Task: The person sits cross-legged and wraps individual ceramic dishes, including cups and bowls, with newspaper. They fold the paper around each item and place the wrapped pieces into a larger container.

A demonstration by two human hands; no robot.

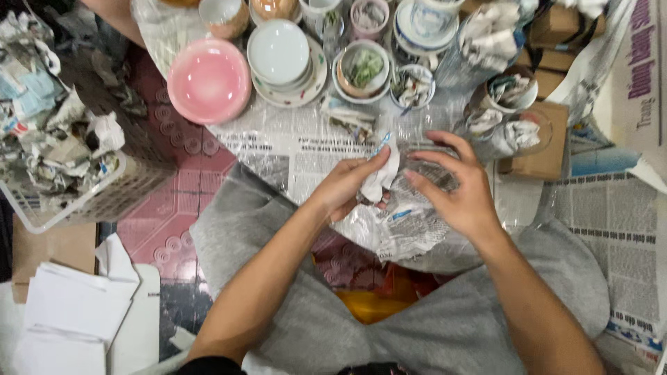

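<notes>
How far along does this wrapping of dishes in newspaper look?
Done, it seems: several cups and small bowls at the top right already hold crumpled newspaper. In hand: the left hand pinches a crumpled wad of newspaper while the right hand steadies a clear glass piece over a newspaper sheet. Left: the round pink bowl and the stack of white plates lie bare.

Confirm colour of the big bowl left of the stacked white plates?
Pink, paler toward the centre: the big bowl, seen clearly in the head view.
</notes>
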